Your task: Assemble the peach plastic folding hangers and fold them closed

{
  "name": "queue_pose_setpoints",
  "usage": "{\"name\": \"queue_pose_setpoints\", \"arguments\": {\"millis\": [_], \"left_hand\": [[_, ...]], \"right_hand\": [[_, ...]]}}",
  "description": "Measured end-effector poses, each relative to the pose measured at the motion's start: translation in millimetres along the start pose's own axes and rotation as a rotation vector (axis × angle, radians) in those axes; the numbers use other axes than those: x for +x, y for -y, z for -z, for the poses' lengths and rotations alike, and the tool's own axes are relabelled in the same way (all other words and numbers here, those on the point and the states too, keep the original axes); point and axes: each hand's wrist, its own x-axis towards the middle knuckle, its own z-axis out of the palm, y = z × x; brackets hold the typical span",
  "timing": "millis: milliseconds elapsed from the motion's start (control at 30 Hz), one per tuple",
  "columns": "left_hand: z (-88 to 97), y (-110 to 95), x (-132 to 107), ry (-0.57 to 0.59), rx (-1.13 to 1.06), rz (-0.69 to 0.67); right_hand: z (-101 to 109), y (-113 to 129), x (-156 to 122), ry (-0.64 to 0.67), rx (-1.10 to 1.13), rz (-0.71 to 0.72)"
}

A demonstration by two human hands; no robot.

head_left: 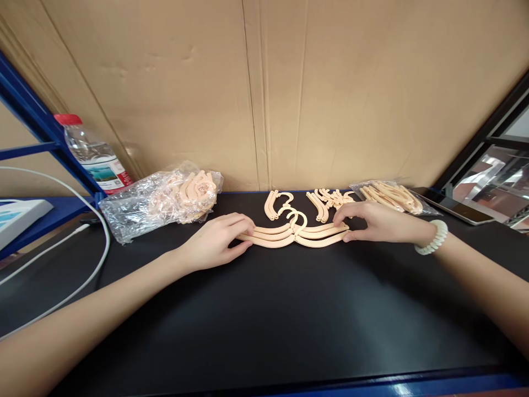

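Several peach-coloured plastic hangers (pixel 273 241) lie stacked on the black table, their arms spread to both sides and their hooks pointing to the back. My left hand (pixel 221 240) is closed around the left ends, thumb in front and fingers on top. At the right ends, my right hand (pixel 366 221) pinches the hanger arms between thumb and fingers. Just behind the stack lie a folded hanger with its hook (pixel 285 197), a bunch of loose hanger arms (pixel 270 205) and a second bunch of arms (pixel 318 205). A pile of small hooks (pixel 336 197) is partly behind my right hand.
A clear plastic bag (pixel 132 212) of hanger parts lies at the back left, before a red-capped water bottle (pixel 101 160). Another bag of arms (pixel 390 197) and a phone-like device (pixel 457 207) lie right. A white cable (pixel 108 237) curves left. Cardboard (pixel 185 94) stands behind the table (pixel 256 320).
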Motion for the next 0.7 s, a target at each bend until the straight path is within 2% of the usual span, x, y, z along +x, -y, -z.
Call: {"name": "queue_pose_setpoints", "arguments": {"millis": [400,700], "left_hand": [[-10.0,-4,-1,-0.073,0.000,0.059],[-14.1,-3,-2,-0.136,-0.003,0.025]], "right_hand": [[-4,-1,2,-0.044,-0.049,0.002],[-5,0,2,-0.172,-0.113,-0.050]]}}
